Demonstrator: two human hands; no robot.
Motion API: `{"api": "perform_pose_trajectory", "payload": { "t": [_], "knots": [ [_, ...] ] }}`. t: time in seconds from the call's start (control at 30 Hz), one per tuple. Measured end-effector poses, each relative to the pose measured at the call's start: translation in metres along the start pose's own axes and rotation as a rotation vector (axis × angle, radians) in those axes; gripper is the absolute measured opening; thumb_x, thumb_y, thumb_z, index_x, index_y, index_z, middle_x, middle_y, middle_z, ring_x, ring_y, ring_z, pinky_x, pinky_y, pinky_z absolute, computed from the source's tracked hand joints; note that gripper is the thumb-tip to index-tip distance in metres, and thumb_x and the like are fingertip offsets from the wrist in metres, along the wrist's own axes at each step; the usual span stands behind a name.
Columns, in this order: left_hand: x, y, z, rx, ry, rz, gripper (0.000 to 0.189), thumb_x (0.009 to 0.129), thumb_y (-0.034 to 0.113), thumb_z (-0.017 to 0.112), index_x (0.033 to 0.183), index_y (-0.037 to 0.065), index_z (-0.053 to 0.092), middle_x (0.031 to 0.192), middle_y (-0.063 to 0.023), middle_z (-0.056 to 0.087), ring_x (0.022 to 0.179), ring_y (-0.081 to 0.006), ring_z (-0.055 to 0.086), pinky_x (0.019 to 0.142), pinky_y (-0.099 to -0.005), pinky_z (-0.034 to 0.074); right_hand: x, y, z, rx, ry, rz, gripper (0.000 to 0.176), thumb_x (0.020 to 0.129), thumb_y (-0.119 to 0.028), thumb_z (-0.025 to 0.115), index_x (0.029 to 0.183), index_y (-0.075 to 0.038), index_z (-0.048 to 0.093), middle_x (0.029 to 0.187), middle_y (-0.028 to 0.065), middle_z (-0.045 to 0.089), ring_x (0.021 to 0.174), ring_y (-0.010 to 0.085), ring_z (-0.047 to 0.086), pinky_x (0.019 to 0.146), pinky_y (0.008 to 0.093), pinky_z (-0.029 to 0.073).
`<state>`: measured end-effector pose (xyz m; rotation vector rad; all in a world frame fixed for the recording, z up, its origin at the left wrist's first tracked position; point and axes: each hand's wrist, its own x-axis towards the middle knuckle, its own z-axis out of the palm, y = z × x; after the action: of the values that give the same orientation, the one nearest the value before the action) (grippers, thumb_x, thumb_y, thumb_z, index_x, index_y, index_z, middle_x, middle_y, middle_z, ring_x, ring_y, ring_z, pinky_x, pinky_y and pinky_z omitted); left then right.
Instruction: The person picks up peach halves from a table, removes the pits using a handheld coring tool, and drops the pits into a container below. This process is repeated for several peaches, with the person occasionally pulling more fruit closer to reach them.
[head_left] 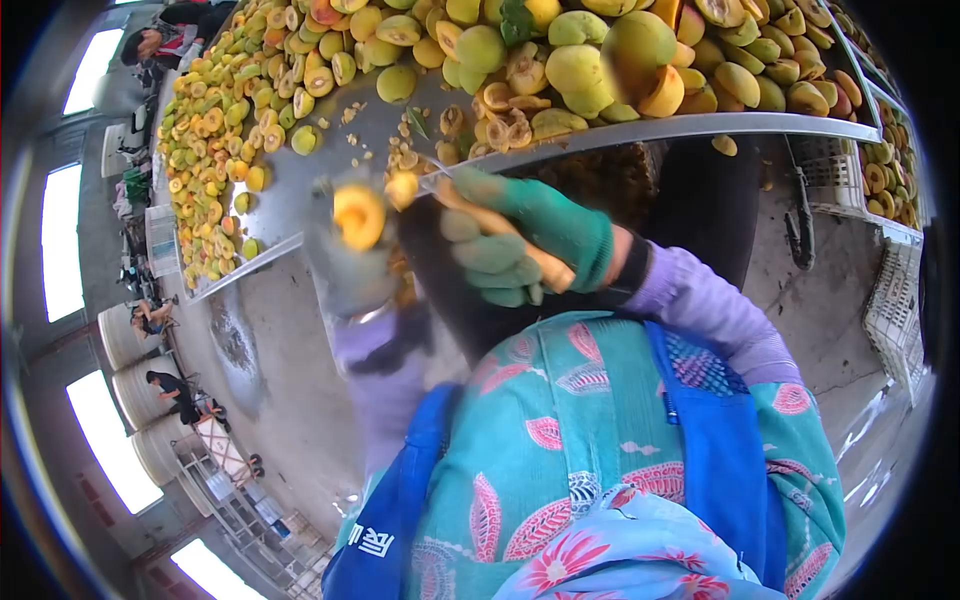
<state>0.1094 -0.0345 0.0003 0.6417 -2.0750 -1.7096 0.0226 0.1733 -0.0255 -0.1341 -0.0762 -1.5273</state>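
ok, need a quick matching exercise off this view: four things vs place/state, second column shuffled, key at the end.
1. right hand
2. left hand
3. metal table
4. white crate

A. under the piled fruit
B. at the far right of the view
C. closed around a tan handle
D. motion-blurred, at a yellow fruit half

Pairs: 1-C, 2-D, 3-A, 4-B

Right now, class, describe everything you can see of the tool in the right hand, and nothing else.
The tool has a slim, light-brown handle, apparently wood, slanting from upper left to lower right. The green-gloved right hand wraps round it, its rounded end poking out below. A thin, metal-looking part shows at the top, near the tray; blur hides its exact shape and whether it touches the fruit.
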Motion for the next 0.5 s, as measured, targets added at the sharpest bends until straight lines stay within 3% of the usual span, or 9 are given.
{"api": "perform_pose_trajectory", "payload": {
  "t": [0.03,0.13,0.17,0.2,0.27,0.37,0.4,0.43,0.5],
  "knots": [
    [0.016,-0.004,-0.044,0.079,-0.037,-0.135,0.035,0.083,0.033,0.063,0.098,0.001,0.066,0.084,-0.0106,0.065,0.074,-0.0209,0.062,0.070,-0.0336,0.050,-0.011,-0.002,-0.006,-0.032,0.109,0.022,0.038,0.099,-0.047,0.038,0.082,-0.015,0.047,0.057,-0.0056,0.044,0.042,0.0070,0.040,0.040,0.0245,0.035],
    [0.048,0.013,-0.053,1.319,-0.069,0.108,0.036,0.081,0.033,0.063,0.095,0.000,0.066,0.081,-0.0113,0.065,0.071,-0.0203,0.062,0.072,-0.0348,0.049,-0.018,0.001,-0.011,-0.115,0.546,0.094,0.038,0.097,-0.048,0.043,0.086,-0.012,0.049,0.057,-0.0033,0.045,0.043,0.0088,0.044,0.037,0.0246,0.035],
    [0.066,0.023,-0.030,1.252,-0.101,0.022,0.042,0.082,0.034,0.061,0.105,0.000,0.063,0.097,-0.0184,0.063,0.091,-0.0304,0.058,0.084,-0.0390,0.046,-0.016,0.001,-0.006,-0.176,0.665,0.091,0.039,0.097,-0.049,0.044,0.087,-0.011,0.050,0.057,-0.0027,0.045,0.043,0.0093,0.045,0.037,0.0247,0.036],
    [0.086,0.046,0.014,1.184,-0.136,-0.061,0.048,0.082,0.035,0.058,0.115,-0.001,0.060,0.114,-0.0256,0.060,0.112,-0.0404,0.054,0.096,-0.0433,0.042,-0.013,0.000,0.001,-0.189,0.606,0.097,0.041,0.096,-0.051,0.045,0.090,-0.010,0.051,0.057,-0.0010,0.046,0.043,0.0101,0.045,0.038,0.0247,0.038],
    [0.140,0.006,0.046,1.203,-0.123,0.265,0.049,0.080,0.035,0.060,0.116,0.003,0.061,0.117,-0.0247,0.060,0.113,-0.0376,0.054,0.096,-0.0407,0.043,-0.009,-0.005,0.013,-0.382,0.645,-0.056,0.037,0.095,-0.046,0.049,0.087,-0.010,0.052,0.061,0.0005,0.047,0.048,0.0110,0.043,0.042,0.0246,0.036],
    [0.221,-0.056,0.048,1.346,-0.329,0.335,0.051,0.077,0.033,0.063,0.119,0.004,0.061,0.120,-0.0244,0.058,0.113,-0.0376,0.055,0.096,-0.0407,0.043,-0.008,-0.017,0.021,-0.608,0.731,-0.269,0.034,0.096,-0.042,0.049,0.089,-0.009,0.054,0.062,0.0016,0.047,0.052,0.0119,0.045,0.045,0.0253,0.038],
    [0.205,-0.010,0.057,1.303,-0.514,0.094,0.053,0.076,0.029,0.066,0.122,0.003,0.058,0.120,-0.0233,0.059,0.109,-0.0335,0.059,0.092,-0.0388,0.047,-0.006,-0.019,0.017,-0.673,0.752,-0.365,0.034,0.096,-0.042,0.049,0.091,-0.008,0.054,0.062,0.0013,0.047,0.053,0.0116,0.045,0.046,0.0253,0.038],
    [0.199,-0.009,0.044,0.987,-0.486,0.080,0.051,0.079,0.024,0.066,0.123,0.001,0.056,0.117,-0.0200,0.061,0.102,-0.0304,0.063,0.086,-0.0378,0.052,-0.006,-0.020,0.013,-0.733,0.768,-0.453,0.034,0.097,-0.041,0.048,0.092,-0.008,0.055,0.061,0.0010,0.047,0.053,0.0113,0.046,0.046,0.0253,0.039],
    [0.150,-0.008,0.041,0.458,-0.462,0.276,0.043,0.083,0.014,0.064,0.123,0.001,0.055,0.112,-0.0170,0.064,0.099,-0.0287,0.063,0.082,-0.0370,0.054,0.000,-0.036,0.008,-1.212,0.919,-0.548,0.034,0.096,-0.040,0.050,0.102,-0.007,0.056,0.065,0.0080,0.053,0.059,0.0226,0.056,0.051,0.0344,0.046]
  ]
}}
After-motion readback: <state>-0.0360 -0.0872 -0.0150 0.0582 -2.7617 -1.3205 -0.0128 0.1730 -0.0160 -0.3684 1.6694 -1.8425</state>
